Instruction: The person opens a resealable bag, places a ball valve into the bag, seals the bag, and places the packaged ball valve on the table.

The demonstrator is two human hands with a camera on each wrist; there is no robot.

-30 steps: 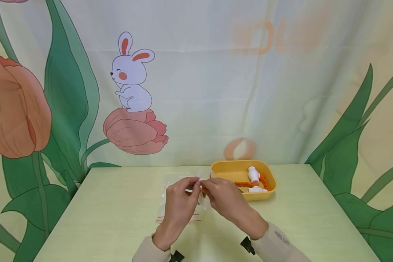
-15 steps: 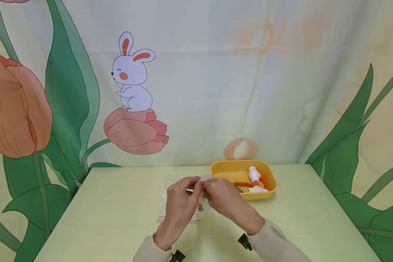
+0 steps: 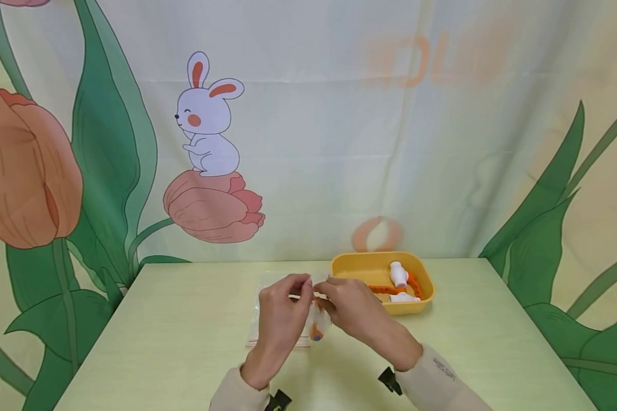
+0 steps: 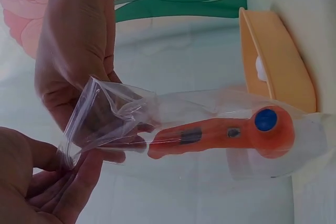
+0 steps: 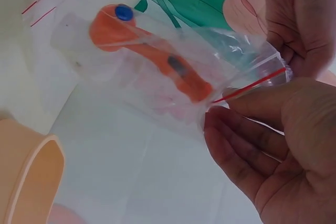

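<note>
A clear zip bag (image 4: 126, 103) with a red seal line hangs between my two hands over the table. Inside it lies an orange toy tool (image 4: 207, 139) with a long handle, a round head and a blue dot; its exact kind is unclear. My left hand (image 3: 281, 311) pinches one side of the bag's mouth between thumb and fingers. The other side of the mouth is held by my right hand (image 3: 357, 308), its fingers bent at the rim. In the right wrist view the toy's head (image 5: 110, 27) points to the bag's far end, its handle toward my fingers.
A yellow tray (image 3: 357, 261) stands behind my right hand, with white and orange toy pieces (image 3: 398, 274) in it. Flat clear bags with red lines (image 3: 257, 308) lie on the table (image 3: 185, 331) under my left hand. A printed curtain (image 3: 308, 171) hangs behind.
The orange toy, up near my fingertips one second ago, now shows lower down inside the hanging bag. My right hand has shifted slightly; my left has hardly moved.
</note>
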